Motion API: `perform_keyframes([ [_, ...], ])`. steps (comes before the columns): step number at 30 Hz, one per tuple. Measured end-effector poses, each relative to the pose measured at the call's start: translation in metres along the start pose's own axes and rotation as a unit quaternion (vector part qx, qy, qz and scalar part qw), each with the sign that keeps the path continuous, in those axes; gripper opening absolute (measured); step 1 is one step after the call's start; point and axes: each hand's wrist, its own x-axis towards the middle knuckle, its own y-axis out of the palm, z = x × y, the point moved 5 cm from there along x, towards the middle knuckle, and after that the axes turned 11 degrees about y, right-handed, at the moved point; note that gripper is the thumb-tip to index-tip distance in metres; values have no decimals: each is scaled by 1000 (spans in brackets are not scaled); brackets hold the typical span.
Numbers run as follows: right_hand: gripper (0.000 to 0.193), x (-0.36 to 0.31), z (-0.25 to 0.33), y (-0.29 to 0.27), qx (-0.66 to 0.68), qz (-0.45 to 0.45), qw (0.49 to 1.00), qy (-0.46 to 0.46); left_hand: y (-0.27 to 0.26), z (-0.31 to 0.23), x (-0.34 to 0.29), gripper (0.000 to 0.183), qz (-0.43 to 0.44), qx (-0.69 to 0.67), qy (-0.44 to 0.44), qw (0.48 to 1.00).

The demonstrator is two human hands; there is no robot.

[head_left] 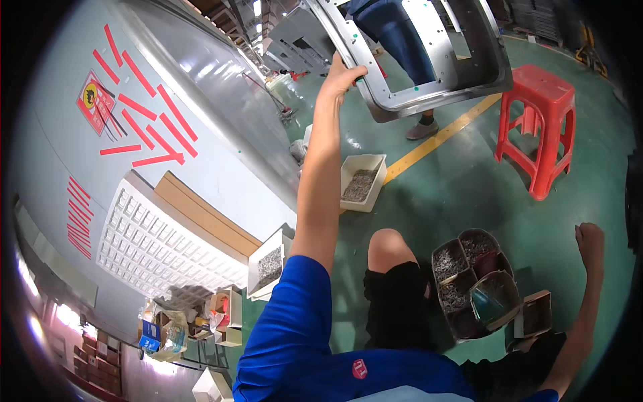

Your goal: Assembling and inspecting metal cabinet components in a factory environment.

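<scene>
left hand (340,75) is raised overhead, fingers wrapped around the lower edge of a grey metal frame (429,90) held up above the green floor; right hand (590,241) hangs in a closed fist, holding nothing, beside a divided tray of screws (469,278)

Left arm stretched straight up and forward, left hand (341,75) gripping with curled fingers; right hand (590,242) fisted, forearm raised.
</scene>
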Motion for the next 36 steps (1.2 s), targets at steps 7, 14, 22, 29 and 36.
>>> perform_keyframes([
  [7, 29, 0, -6, 15, -19, 16, 1000, -6, -38, 28, -3, 78, -19, 29, -26, 999],
  [14, 31, -5, -16, 22, -33, 32, 999, -12, -56, 34, -14, 64, -22, -12, -5, 1000],
  [22, 30, -4, -15, 22, -33, 77, 996, 12, -52, 28, -15, 59, 3, -12, 27, 1000],
  [29, 32, -5, -13, 16, -9, 40, 999, -7, -35, 14, -14, 62, 10, 12, 8, 1000],
  [36, 29, -5, -5, 0, -15, 28, 999, -5, -10, 1, -14, 62, 9, -42, 85, 995],
])
